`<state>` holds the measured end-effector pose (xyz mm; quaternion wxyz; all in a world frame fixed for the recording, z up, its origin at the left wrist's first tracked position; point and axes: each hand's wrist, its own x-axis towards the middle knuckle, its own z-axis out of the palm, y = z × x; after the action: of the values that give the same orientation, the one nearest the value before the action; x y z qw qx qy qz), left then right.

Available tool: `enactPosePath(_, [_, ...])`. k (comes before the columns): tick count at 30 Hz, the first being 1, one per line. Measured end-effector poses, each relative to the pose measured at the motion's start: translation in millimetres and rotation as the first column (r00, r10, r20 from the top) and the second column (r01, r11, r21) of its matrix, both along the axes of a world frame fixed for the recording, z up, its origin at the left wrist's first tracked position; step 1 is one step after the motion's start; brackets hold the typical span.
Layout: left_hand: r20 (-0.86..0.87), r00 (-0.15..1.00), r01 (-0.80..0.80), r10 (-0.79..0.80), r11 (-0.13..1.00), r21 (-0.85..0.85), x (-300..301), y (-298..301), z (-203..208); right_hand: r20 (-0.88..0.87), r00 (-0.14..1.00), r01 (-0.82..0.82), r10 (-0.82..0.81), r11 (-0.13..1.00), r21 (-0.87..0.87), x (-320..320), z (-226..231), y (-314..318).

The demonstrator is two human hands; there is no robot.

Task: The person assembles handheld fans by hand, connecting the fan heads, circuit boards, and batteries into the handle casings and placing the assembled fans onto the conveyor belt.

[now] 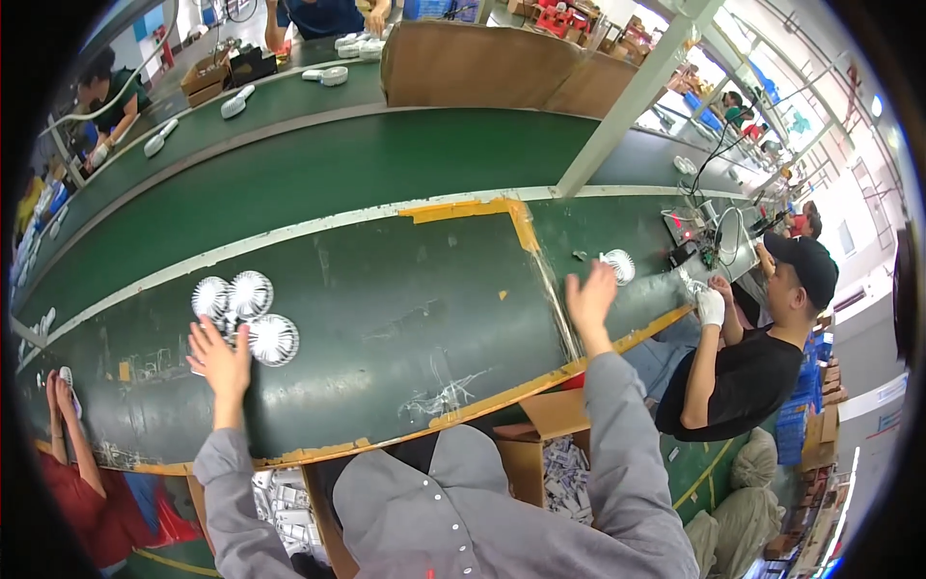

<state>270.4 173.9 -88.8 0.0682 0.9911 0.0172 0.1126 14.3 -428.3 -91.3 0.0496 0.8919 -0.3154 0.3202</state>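
Note:
Three white handheld fans [274,340] with round slotted heads lie bunched together on the green workbench [405,318], left of the middle. My left hand [220,365] is open, fingers spread, over the near side of this bunch; whether it touches the fans I cannot tell. My right hand [590,301] is open with its fingers stretched forward over the right part of the bench. Just beyond its fingertips sits another white round fan head [619,267], partly behind the fingers. Neither hand appears to hold anything.
Below the bench edge stand open cartons [523,471] filled with small parts. A co-worker in a black cap [805,265] works at the right beside wired equipment [709,236]. Another person's hands [63,396] are at the far left. White fans [236,101] lie on the far belt.

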Motion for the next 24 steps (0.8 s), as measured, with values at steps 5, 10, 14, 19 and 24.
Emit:
enactPosePath(5, [0.092, 0.943, 0.325, -0.321, 0.945, -0.037, -44, -77, 17, 0.214, 0.829, -0.557, 0.516, 0.797, 0.235, 22, 41, 161])
enactPosePath(10, [-0.115, 0.603, 0.796, -0.789, 0.604, 0.03, -83, -123, 54, 0.372, 0.69, -0.722, 0.621, 0.557, 0.41, -22, 31, 267])
enactPosePath(14, [-0.004, 0.557, 0.83, -0.83, 0.557, -0.017, -99, -151, 58, 0.459, 0.661, -0.737, 0.594, 0.4, 0.545, -54, 21, 320])
enactPosePath(19, [0.064, 0.705, 0.341, -0.707, 0.258, -0.904, -140, -165, 87, 0.531, 0.686, -0.714, 0.497, 0.319, 0.623, -66, 34, 320])
enactPosePath(24, [0.31, 0.678, 0.051, -0.666, -0.378, -0.924, -181, -160, 99, 0.461, 0.712, -0.702, 0.53, 0.533, 0.472, -36, 75, 302])
